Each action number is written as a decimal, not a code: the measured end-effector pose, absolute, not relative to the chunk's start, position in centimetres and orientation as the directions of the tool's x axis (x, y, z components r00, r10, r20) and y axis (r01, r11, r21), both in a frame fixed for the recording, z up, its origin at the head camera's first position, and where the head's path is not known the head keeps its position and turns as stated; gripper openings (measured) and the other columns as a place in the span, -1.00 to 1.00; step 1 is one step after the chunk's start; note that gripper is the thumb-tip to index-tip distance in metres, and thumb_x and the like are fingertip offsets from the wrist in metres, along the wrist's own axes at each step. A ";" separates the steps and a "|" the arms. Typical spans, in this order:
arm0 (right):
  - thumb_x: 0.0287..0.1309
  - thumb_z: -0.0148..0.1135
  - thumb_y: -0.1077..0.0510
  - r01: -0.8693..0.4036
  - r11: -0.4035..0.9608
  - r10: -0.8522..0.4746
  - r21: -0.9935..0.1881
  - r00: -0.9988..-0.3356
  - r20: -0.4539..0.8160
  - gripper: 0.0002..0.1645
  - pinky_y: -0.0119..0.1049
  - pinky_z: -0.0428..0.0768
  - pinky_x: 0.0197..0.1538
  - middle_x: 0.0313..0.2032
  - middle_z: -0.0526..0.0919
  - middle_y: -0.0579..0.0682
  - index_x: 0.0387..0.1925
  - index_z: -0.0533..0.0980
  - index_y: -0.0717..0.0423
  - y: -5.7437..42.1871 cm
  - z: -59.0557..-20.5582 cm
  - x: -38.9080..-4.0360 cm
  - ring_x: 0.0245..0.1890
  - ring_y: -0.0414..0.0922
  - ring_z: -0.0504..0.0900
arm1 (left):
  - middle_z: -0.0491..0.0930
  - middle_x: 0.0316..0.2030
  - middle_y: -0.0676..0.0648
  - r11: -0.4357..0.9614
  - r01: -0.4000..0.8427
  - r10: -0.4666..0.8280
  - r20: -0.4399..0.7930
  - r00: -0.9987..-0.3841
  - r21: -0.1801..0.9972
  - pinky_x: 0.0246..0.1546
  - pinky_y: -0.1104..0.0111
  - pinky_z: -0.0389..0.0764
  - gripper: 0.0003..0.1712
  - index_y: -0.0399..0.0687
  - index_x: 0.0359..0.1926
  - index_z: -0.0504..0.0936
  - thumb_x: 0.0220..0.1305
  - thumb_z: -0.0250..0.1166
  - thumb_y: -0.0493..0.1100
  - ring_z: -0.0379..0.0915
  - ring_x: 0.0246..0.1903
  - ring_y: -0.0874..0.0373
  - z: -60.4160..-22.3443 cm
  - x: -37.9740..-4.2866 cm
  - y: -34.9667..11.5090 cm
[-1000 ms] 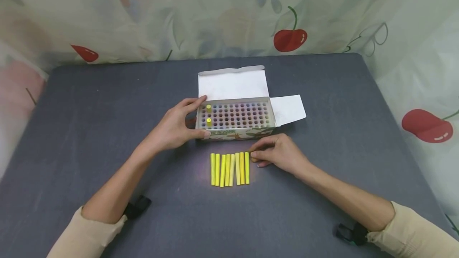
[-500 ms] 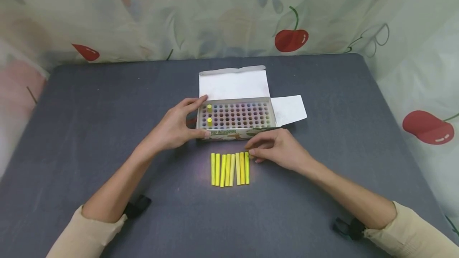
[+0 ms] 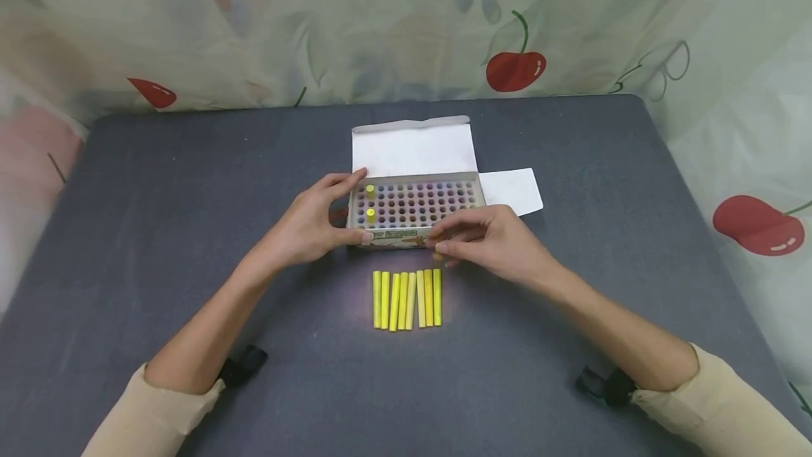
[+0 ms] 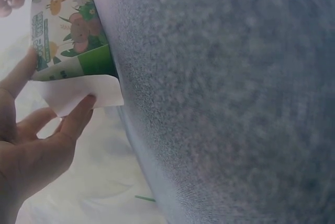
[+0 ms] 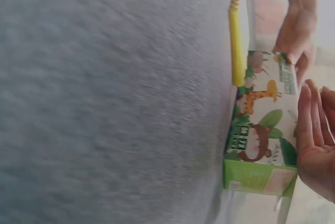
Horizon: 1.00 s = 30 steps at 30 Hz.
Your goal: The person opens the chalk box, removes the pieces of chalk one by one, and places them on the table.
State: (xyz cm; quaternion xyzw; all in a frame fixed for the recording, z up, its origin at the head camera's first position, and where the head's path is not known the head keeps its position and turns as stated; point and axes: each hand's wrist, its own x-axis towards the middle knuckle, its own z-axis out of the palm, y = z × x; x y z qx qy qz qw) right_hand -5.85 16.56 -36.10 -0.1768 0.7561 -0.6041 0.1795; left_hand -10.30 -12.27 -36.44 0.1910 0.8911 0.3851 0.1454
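My left hand [image 3: 301,224] grips the left end of a chalk box [image 3: 396,239], thumb on its front and fingers at the back corner. Two yellow chalk sticks [image 3: 371,216] stand in holes at the left of the box's holed insert [image 3: 419,203]. My right hand [image 3: 501,245] pinches a chalk stick [image 3: 438,257] at the front edge of the box; only its yellowish end shows below the thumb. In front of the box several yellow chalk sticks [image 3: 402,302] lie side by side. The right wrist view shows my right hand [image 5: 316,140] beside the box's printed side [image 5: 261,114].
The box's white lid [image 3: 414,149] lies folded back, and a side flap [image 3: 512,191] sticks out to the right. A dark grey cloth [image 3: 190,245] covers the table. Behind it hangs a printed curtain [image 3: 393,27].
My right hand has moved up and slightly left, from beside the row's right end to the box's front edge. My left hand and the row of chalk sticks have stayed put.
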 end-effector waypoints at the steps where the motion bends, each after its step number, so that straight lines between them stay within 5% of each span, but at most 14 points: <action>1: 0.19 0.37 0.32 -0.062 0.207 -0.483 -0.976 -0.875 -0.046 -0.78 0.06 0.75 -0.17 -0.18 0.74 0.22 -0.11 0.68 0.21 16.5 -35.9 -6.0 -0.25 0.22 0.73 | 0.14 0.42 -0.24 0.629 0.228 0.452 -0.111 -0.885 0.743 0.20 0.07 0.57 0.11 0.13 0.57 0.07 0.12 0.54 -0.16 0.22 0.35 -0.18 -36.4 -10.3 -12.3; 9: 0.21 0.38 0.26 -0.135 0.277 -0.434 -0.951 -0.901 0.001 -0.79 0.07 0.74 -0.23 -0.19 0.73 0.01 -0.10 0.69 0.13 16.2 -34.8 -7.2 -0.34 0.12 0.73 | 0.14 0.42 -0.24 0.624 0.228 0.452 -0.108 -0.886 0.747 0.19 0.06 0.59 0.10 0.13 0.57 0.08 0.12 0.53 -0.16 0.26 0.33 -0.19 -36.4 -10.3 -12.5; 20: 0.21 0.38 0.27 -0.099 0.174 -0.429 -0.980 -0.903 0.015 -0.70 -0.10 0.77 -0.19 -0.13 0.73 0.14 -0.03 0.64 0.28 15.3 -34.9 -9.3 -0.25 0.02 0.75 | 0.15 0.41 -0.23 0.603 0.217 0.456 -0.109 -0.883 0.768 0.23 0.08 0.56 0.11 0.14 0.57 0.08 0.12 0.54 -0.18 0.27 0.32 -0.16 -36.5 -10.3 -12.4; 30: 0.21 0.40 0.19 -0.084 0.200 -0.425 -0.976 -0.905 -0.009 -0.70 -0.06 0.77 -0.15 -0.14 0.74 0.09 -0.02 0.65 0.19 14.0 -34.8 -11.1 -0.22 0.09 0.74 | 0.15 0.41 -0.22 0.593 0.217 0.466 -0.111 -0.878 0.775 0.26 0.11 0.52 0.10 0.12 0.57 0.07 0.13 0.53 -0.18 0.25 0.33 -0.11 -36.3 -10.3 -12.5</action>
